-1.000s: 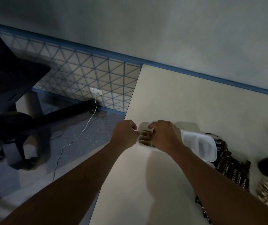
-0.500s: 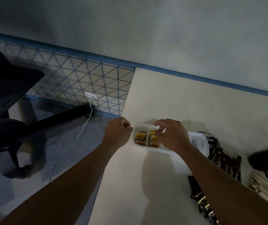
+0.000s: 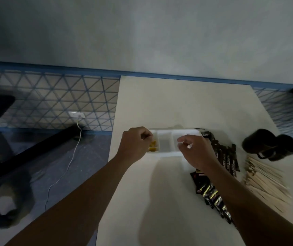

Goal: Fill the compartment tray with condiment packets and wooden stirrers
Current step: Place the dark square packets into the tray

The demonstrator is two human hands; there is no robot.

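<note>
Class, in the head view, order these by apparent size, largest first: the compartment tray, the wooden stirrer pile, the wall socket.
1. wooden stirrer pile, though it lies nearer the camera, so its lead over the tray is unsure
2. compartment tray, partly covered
3. wall socket, clearly smallest

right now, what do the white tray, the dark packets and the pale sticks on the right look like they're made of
White tray: likely moulded plastic, smooth and fairly matte, with rounded compartment walls.
Dark packets: probably foil or plastic film; glossy, catching bright glints.
Pale sticks: look like bare wood; light tan, matte, thin and flat.
</note>
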